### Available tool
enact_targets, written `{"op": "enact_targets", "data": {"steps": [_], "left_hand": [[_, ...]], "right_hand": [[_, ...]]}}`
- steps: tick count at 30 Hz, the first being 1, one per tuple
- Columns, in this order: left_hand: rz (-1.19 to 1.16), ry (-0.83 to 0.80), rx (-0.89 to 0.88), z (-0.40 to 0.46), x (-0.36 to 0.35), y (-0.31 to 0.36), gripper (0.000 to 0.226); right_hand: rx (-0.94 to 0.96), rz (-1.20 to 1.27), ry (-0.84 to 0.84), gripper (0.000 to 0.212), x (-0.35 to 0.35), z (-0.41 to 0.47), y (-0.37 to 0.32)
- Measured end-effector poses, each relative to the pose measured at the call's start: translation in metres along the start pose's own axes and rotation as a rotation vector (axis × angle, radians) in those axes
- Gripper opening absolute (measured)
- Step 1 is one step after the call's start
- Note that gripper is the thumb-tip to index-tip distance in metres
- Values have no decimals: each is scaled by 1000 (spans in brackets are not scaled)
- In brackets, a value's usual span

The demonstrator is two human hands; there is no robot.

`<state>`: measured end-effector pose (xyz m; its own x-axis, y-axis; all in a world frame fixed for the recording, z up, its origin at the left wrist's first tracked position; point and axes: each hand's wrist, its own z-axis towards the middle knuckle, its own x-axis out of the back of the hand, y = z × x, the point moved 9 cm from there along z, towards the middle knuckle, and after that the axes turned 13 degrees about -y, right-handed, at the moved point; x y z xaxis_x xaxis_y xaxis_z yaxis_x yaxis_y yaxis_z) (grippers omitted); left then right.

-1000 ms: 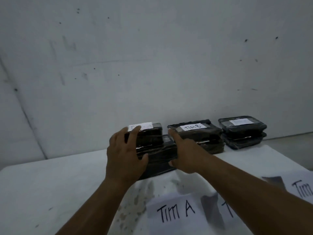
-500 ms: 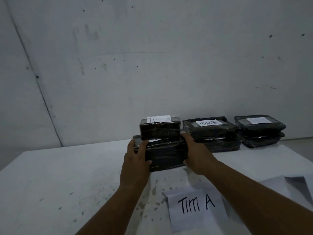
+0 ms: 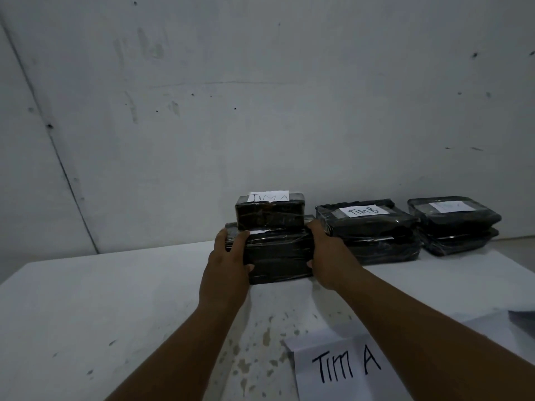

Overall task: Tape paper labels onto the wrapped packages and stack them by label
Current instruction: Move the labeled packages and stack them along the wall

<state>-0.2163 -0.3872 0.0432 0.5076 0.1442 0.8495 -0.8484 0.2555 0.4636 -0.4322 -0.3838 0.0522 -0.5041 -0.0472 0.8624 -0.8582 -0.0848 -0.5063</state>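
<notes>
A stack of two black wrapped packages stands at the back of the white table. The small top package carries a paper label reading "TIM A". Below it lies a larger package. My left hand grips its left end and my right hand grips its right end. To the right sits a second stack labelled "TIM B". A third stack farther right bears a label whose writing I cannot read.
A large paper sheet marked "TIM A" lies at the near edge, partly under my right forearm. More paper shows at the right edge. A stained white wall rises directly behind the stacks. The tabletop has dark spots near the middle front.
My hands slid down from the small top package to the ends of the larger lower package. The left stack now looks squared on the table. The camera view shifted, so the stacks sit farther right.
</notes>
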Motion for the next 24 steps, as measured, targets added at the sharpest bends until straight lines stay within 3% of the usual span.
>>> {"op": "enact_targets", "data": {"steps": [3,5,8,10,13,15,20,24], "left_hand": [[-16,-34,-10,2,-2,0,78],[-66,-25,-7,-6,3,0,90],[-155,107,-29,-34,17,4,86],[-246,140,14,-59,18,3,71],[-357,-43,161,-93,-1,0,51],[-372,-146,200,-118,-11,6,50],[-433,-190,213,-167,-22,23,64],[-483,-175,184,-188,-31,33,58]], "right_hand": [[-25,-34,-10,76,0,2,0],[-58,-52,-49,90,2,-1,-1],[-105,-70,-87,108,12,-15,-6],[-98,-58,-60,101,26,-30,-14],[-64,-43,-39,64,39,-68,-29],[-63,-39,-34,50,37,-101,-33],[-107,105,131,56,21,-188,-26],[-169,285,264,55,-6,-236,-2]]}}
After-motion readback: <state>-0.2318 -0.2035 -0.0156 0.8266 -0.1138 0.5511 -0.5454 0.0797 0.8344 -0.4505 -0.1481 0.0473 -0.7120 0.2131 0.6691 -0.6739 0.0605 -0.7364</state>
